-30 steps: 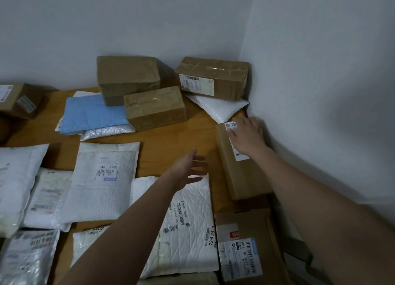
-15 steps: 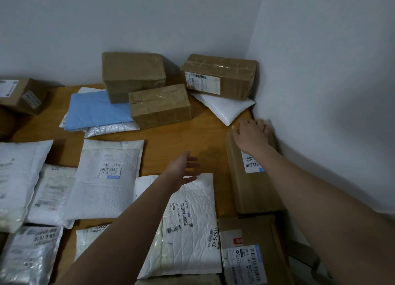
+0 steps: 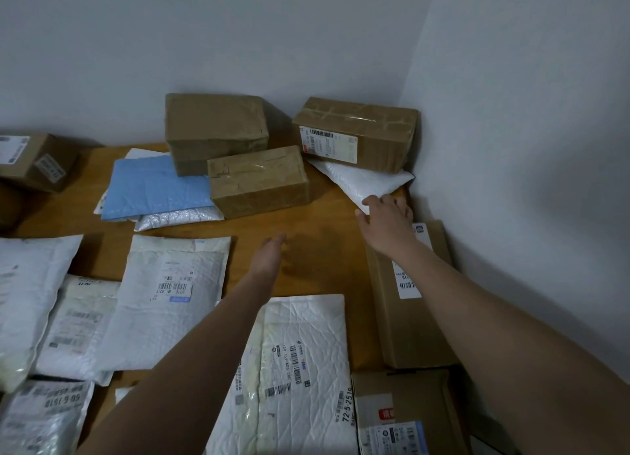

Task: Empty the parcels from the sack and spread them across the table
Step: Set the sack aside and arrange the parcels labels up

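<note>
Parcels cover most of the wooden table (image 3: 327, 250), which is pushed into the corner of two white walls. At the back stand three brown cardboard boxes wrapped in clear tape: a tall box (image 3: 214, 130) against the rear wall, a lower box (image 3: 257, 181) just in front of it, and a labelled box (image 3: 354, 134) in the corner with a white barcode label on its near face. That corner box rests partly on a white padded mailer (image 3: 361, 181). A blue bubble mailer (image 3: 153, 188) lies to the left of the boxes, on top of other white mailers, with a silvery one (image 3: 177, 217) showing below it. Another small brown box (image 3: 34, 161) sits at the far left edge.

Nearer the camera lie flat white bubble mailers with barcode labels: one in the middle (image 3: 170, 294), a large crinkled one (image 3: 300, 369) under the left forearm, and several overlapping at the left. Along the right wall lies a long flat cardboard box (image 3: 409, 304), and another labelled carton (image 3: 402, 417) lies below it.

The right hand (image 3: 388, 222) reaches over the long flat box, fingers extended and touching the near corner of the white padded mailer, gripping nothing. The left hand (image 3: 269, 253) hovers above bare tabletop, fingers straight, holding nothing.
</note>
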